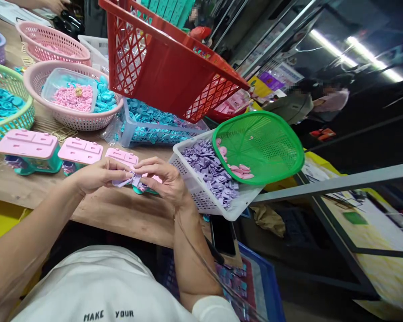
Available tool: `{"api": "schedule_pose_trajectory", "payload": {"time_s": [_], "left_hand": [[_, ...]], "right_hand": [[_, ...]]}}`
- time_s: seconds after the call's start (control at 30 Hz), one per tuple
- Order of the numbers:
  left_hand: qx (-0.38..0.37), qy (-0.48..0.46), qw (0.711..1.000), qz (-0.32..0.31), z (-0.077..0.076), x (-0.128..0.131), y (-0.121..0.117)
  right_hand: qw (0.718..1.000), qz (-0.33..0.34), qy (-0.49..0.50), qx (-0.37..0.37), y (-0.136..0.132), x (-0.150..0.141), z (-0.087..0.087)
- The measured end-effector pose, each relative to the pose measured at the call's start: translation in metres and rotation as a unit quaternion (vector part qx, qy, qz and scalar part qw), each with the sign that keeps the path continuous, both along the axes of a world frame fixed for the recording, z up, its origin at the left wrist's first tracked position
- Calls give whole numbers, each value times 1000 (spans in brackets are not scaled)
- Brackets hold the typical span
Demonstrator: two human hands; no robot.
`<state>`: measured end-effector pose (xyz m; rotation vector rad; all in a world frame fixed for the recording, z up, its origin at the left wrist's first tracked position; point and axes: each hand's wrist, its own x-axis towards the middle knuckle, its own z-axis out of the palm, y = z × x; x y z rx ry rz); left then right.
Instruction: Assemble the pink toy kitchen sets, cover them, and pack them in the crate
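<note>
I pinch a small purple piece point(136, 179) between the nearly closed fingertips of my left hand point(100, 172) and right hand point(166, 180), over the table point(127, 219), probably to steer it from both sides, the white basket point(190, 192) nearby presumably for easy reach.

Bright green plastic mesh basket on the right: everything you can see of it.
The bright green, oval-looking plastic mesh basket has a smooth, solid rim and finely perforated walls and base. It looks tilted, open side up, and rests on the white perforated plastic crate, overlapping some of the small purple plastic parts there. Small pink plastic pieces lie inside, mostly along its near and left sides. Neither hand touches it. Its underside is hidden.
</note>
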<state>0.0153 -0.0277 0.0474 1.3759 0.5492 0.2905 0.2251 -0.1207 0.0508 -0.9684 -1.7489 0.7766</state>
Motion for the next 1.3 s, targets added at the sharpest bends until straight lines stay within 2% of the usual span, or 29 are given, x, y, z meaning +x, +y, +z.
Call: {"api": "schedule_pose_trajectory", "payload": {"time_s": [0.07,0.13,0.17,0.23,0.33,0.4,0.47,0.57,0.7,0.87,0.97,1.07,1.13,1.2,1.23,1.3], "left_hand": [[-13,4,1000,-23,3,0,13],[-6,18,999,-37,6,0,25],[15,29,999,-29,7,-1,31],[101,62,993,31,11,0,42],[262,148,946,120,14,8,57],[333,216,911,111,12,19,65],[371,263,887,80,9,30,71],[387,289,874,52,5,41,79],[377,302,875,31,9,41,90],[375,326,867,30,9,42,97],[405,353,843,15,9,46,93],[458,385,801,20,12,50,81],[472,397,786,36,12,49,72],[465,373,800,62,11,44,65],[450,337,823,79,10,38,62],[376,221,891,124,9,24,58]], "right_hand": [[1000,16,-13,4,13,1,2],[1000,-2,-23,-4,24,-1,1],[999,-28,-25,-8,29,-3,-2],[994,-109,-25,-15,39,-5,-10],[975,-215,-50,-37,54,-8,-28],[963,-254,-83,-46,62,-7,-39],[953,-280,-107,-45,68,-7,-47],[950,-287,-112,-44,73,-7,-52],[951,-278,-123,-57,74,-9,-54],[933,-287,-217,10,74,-9,-54],[923,-273,-267,50,73,-8,-58],[908,-296,-290,60,72,-9,-64],[896,-319,-303,57,71,-10,-66],[886,-340,-309,63,69,-14,-63],[884,-349,-302,72,66,-17,-60],[897,-349,-254,93,61,-28,-52]]}}
